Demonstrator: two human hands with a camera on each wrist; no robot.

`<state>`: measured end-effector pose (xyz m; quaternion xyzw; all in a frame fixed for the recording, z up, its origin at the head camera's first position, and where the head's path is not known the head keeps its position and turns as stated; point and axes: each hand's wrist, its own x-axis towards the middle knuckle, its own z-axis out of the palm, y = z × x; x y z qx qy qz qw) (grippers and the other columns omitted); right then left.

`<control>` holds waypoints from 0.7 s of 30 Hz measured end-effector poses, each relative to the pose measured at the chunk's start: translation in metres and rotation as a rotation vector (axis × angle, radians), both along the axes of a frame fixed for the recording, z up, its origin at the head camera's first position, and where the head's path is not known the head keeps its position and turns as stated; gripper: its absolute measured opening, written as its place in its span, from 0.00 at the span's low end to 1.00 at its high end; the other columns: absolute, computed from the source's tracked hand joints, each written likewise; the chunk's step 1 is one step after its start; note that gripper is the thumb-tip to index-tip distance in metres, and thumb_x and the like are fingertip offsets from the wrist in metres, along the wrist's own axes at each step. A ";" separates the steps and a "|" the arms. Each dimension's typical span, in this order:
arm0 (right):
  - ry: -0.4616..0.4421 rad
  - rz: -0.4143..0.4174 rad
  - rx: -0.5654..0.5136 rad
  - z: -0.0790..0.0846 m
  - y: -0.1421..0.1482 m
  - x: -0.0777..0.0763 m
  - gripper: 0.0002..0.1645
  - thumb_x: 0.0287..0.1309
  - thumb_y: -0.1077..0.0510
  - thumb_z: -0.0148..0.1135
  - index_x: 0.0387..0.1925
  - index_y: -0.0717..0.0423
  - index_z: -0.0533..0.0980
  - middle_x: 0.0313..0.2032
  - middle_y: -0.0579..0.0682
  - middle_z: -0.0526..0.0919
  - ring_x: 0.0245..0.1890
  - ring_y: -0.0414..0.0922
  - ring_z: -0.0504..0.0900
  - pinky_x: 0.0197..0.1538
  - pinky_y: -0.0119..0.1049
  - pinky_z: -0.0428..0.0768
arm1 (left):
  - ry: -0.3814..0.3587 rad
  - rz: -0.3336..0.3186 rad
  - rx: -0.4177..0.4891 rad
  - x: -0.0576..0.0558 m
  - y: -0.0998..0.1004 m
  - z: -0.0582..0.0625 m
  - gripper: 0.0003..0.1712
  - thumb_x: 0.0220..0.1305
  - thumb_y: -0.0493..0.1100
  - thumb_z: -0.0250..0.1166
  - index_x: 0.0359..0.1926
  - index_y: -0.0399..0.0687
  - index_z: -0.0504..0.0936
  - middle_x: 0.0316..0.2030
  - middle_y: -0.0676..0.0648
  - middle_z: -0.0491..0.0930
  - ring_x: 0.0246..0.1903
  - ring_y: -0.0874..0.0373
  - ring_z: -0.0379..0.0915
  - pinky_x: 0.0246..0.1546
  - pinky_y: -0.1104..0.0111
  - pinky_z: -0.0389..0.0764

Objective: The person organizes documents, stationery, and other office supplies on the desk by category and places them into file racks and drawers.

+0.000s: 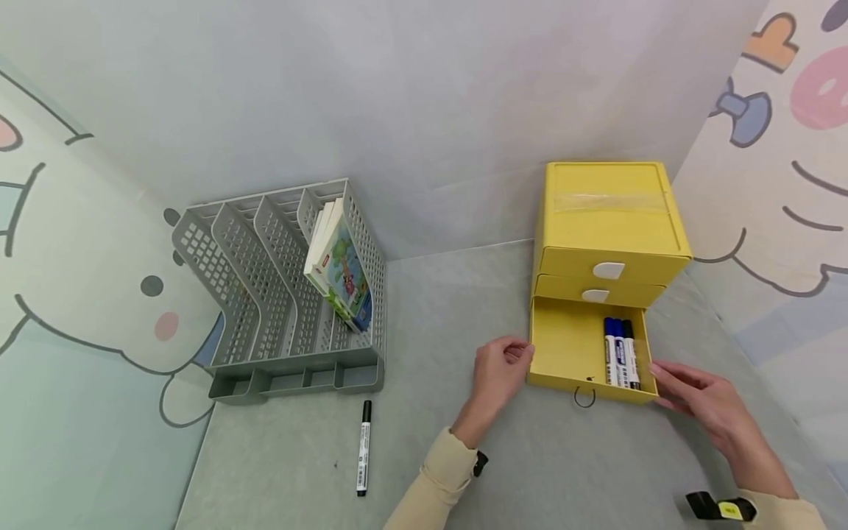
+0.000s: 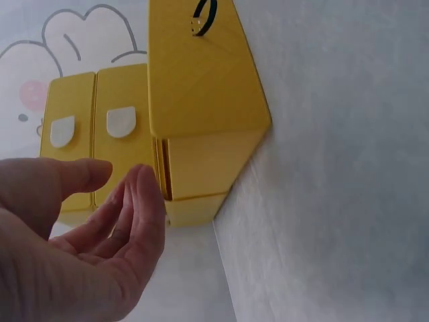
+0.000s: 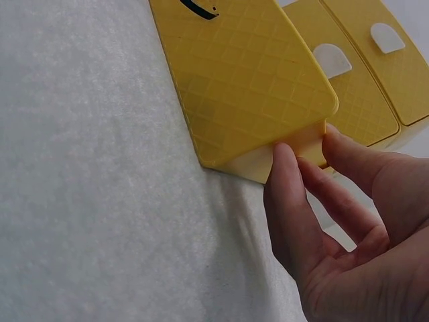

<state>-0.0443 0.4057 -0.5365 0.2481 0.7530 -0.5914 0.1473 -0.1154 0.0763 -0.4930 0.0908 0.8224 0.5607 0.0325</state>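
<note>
A yellow desktop drawer box (image 1: pixel 612 206) stands against the back wall with its bottom drawer (image 1: pixel 566 346) pulled out. Inside that drawer, along its right side, lie several capped white markers (image 1: pixel 620 357) with blue or black caps. My left hand (image 1: pixel 500 368) is beside the drawer's left wall. In the left wrist view its thumb stands apart from the bent fingers (image 2: pixel 144 215), with nothing between them. On the other side, my right hand (image 1: pixel 705 405) touches the drawer's right wall with its fingertips (image 3: pixel 285 161), the thumb at the upper edge.
To the left stands a grey file rack (image 1: pixel 285 294) with a few small books (image 1: pixel 341 269) in its right slot. A black-capped marker (image 1: pixel 364 449) lies on the grey tabletop (image 1: pixel 450 316) before it. A black ring pull (image 1: pixel 585 397) hangs on the open drawer's front.
</note>
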 end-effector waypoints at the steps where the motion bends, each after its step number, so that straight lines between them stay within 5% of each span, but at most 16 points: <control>1: -0.001 -0.001 0.001 0.000 0.000 0.000 0.38 0.62 0.34 0.68 0.63 0.55 0.80 0.38 0.25 0.79 0.36 0.33 0.86 0.43 0.39 0.87 | -0.002 0.005 0.004 0.001 -0.004 0.000 0.05 0.67 0.40 0.70 0.37 0.42 0.90 0.28 0.53 0.85 0.27 0.69 0.78 0.33 0.76 0.80; 10: 0.000 -0.008 -0.006 0.001 -0.002 -0.001 0.38 0.61 0.35 0.69 0.63 0.55 0.80 0.38 0.24 0.79 0.36 0.32 0.86 0.43 0.38 0.87 | -0.074 0.061 -0.005 0.012 -0.046 -0.004 0.06 0.69 0.43 0.69 0.40 0.46 0.89 0.30 0.56 0.85 0.30 0.68 0.80 0.35 0.73 0.82; 21: -0.002 0.003 -0.002 0.001 -0.002 0.000 0.36 0.62 0.34 0.68 0.63 0.53 0.81 0.37 0.24 0.79 0.36 0.33 0.86 0.43 0.38 0.87 | -0.192 0.199 0.054 0.023 -0.090 -0.011 0.11 0.70 0.46 0.69 0.43 0.42 0.89 0.35 0.41 0.88 0.30 0.59 0.85 0.30 0.70 0.85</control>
